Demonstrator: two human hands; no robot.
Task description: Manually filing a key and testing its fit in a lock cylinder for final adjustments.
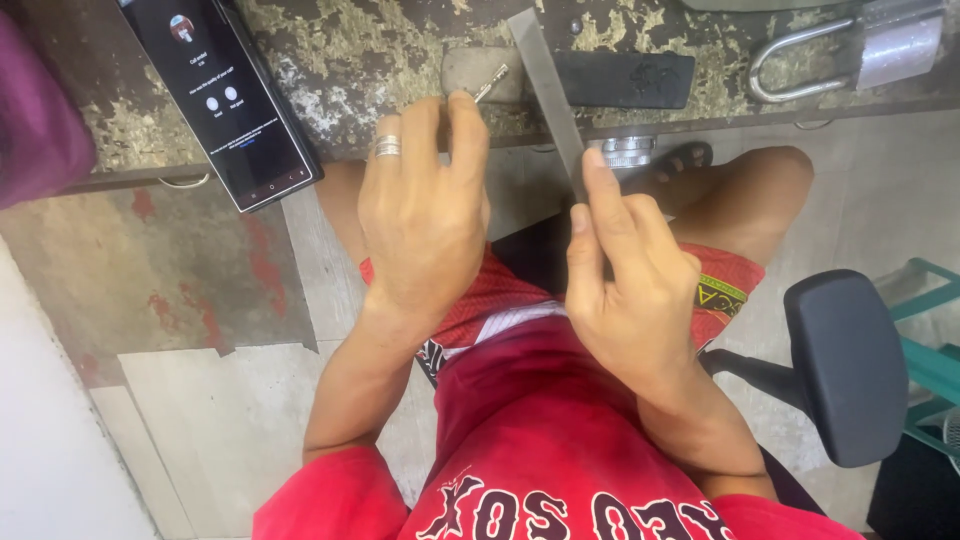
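My left hand, with a ring on one finger, pinches a small metal key at the edge of the worn workbench, its blade lying on a small grey block. My right hand grips the lower end of a long flat metal file. The file slants up over the bench edge, its far end just right of the key.
A black phone with a lit screen lies at the bench's left. A black rectangular block and a silver padlock sit to the right. A black chair armrest is at my right, and a maroon cloth at far left.
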